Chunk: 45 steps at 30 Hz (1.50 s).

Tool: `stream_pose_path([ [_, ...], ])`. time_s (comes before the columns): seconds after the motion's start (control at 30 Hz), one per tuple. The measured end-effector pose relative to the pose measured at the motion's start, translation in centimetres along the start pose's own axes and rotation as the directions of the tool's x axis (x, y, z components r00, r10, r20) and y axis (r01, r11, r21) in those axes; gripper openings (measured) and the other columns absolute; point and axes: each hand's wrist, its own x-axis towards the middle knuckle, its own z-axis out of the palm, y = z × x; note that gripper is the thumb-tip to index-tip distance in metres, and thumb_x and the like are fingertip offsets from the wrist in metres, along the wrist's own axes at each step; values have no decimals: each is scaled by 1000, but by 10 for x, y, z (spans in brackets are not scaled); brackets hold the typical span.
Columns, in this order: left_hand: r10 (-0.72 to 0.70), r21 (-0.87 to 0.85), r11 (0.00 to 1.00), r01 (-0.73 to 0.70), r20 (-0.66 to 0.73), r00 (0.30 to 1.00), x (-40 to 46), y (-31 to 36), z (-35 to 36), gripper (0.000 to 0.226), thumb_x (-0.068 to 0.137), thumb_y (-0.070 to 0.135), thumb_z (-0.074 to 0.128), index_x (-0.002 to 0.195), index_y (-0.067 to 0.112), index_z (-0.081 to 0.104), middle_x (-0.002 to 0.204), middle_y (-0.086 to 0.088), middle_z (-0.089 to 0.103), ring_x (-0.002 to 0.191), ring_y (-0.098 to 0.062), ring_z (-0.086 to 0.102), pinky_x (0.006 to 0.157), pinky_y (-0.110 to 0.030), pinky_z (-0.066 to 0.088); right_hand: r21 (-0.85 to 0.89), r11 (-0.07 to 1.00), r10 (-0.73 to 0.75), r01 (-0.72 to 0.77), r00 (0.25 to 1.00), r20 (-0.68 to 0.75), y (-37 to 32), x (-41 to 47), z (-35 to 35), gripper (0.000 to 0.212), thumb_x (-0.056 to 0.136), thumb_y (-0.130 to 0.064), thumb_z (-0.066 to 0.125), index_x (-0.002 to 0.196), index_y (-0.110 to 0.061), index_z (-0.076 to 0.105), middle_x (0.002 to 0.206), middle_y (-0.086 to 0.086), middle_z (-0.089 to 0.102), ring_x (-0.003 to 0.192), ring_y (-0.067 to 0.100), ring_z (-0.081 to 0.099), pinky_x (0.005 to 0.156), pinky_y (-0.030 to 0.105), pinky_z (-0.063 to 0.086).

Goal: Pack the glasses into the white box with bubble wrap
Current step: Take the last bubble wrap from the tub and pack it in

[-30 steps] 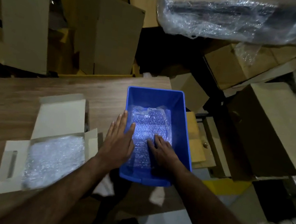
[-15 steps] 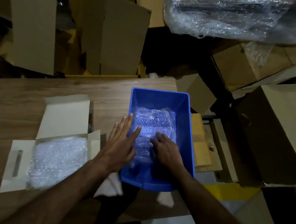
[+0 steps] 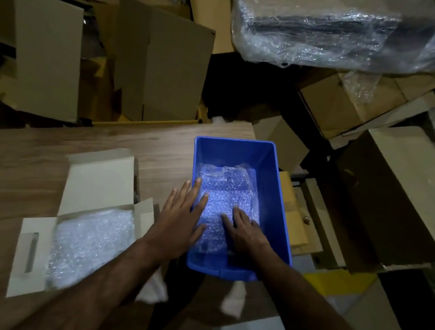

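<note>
An open white box [image 3: 98, 177] lies on the wooden table at the left, its lid flap folded back, with bubble wrap [image 3: 87, 242] lining its inside. To its right stands a blue plastic bin [image 3: 270, 172] holding bubble-wrapped bundles [image 3: 224, 190]. My left hand [image 3: 180, 221] lies flat over the bin's left rim, fingers spread, fingertips on the wrap. My right hand [image 3: 243, 230] rests palm down on the wrap inside the bin. Neither hand is closed around anything. No bare glasses are visible.
The wooden table [image 3: 32, 157] ends just past the bin on the right. Stacked cardboard boxes [image 3: 163, 66] crowd the far side, and a plastic-wrapped bundle [image 3: 339, 28] lies at the upper right. More cartons [image 3: 401, 189] stand to the right of the bin.
The view has shifted slightly. My left hand has slid a little further over the bin's left rim; my right hand stays on the wrap.
</note>
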Motion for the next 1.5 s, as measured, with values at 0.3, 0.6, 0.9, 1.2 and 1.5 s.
stream_pose_path([
  [0.3, -29, -70, 997, 25, -57, 998, -5, 1, 11, 64, 100, 43, 29, 159, 18, 27, 170, -11, -4, 157, -34, 1, 124, -53, 13, -49, 998, -54, 47, 986, -155, 8, 16, -17, 39, 104, -12, 38, 141, -10, 49, 137, 22, 48, 117, 38, 53, 84, 46, 51],
  [0.6, 3, -285, 958, -35, -114, 993, -13, -14, -16, 83, 94, 39, 57, 162, 23, 13, 169, -6, -13, 156, -24, -16, 127, -50, 3, 180, 974, 12, 137, 764, -645, -4, -35, -58, 15, 90, -23, 64, 100, -11, 67, 138, 19, 60, 123, 35, 61, 87, 42, 58],
  [0.9, -23, -636, 761, -127, -222, 975, -11, -12, -56, 91, 80, 48, 79, 157, 25, 34, 170, 2, 10, 156, -5, 7, 127, -35, 15, 257, 918, 38, 303, 576, -816, -45, -102, -141, 25, 98, -25, 53, 117, -13, 63, 151, 11, 52, 131, 21, 56, 102, 30, 48],
  [1.2, -181, -747, 617, -246, -439, 880, -102, -72, -128, 40, 96, -1, 60, 132, 15, 66, 147, 4, 57, 143, -17, 46, 117, -34, 38, 181, 828, -244, 530, 632, -736, -121, -106, -195, 29, 103, -29, 49, 129, -17, 57, 134, 0, 63, 104, 10, 61, 83, 32, 52],
  [1.5, -615, -954, 291, -71, -243, 751, -159, -95, -124, 17, 103, 3, 51, 98, 0, 67, 66, -8, 68, 57, -15, 66, 50, -22, 50, 856, 191, 44, 480, 867, -496, -200, -61, -208, 16, 106, -25, 50, 95, -15, 57, 71, -2, 64, 62, 17, 59, 50, 29, 46],
])
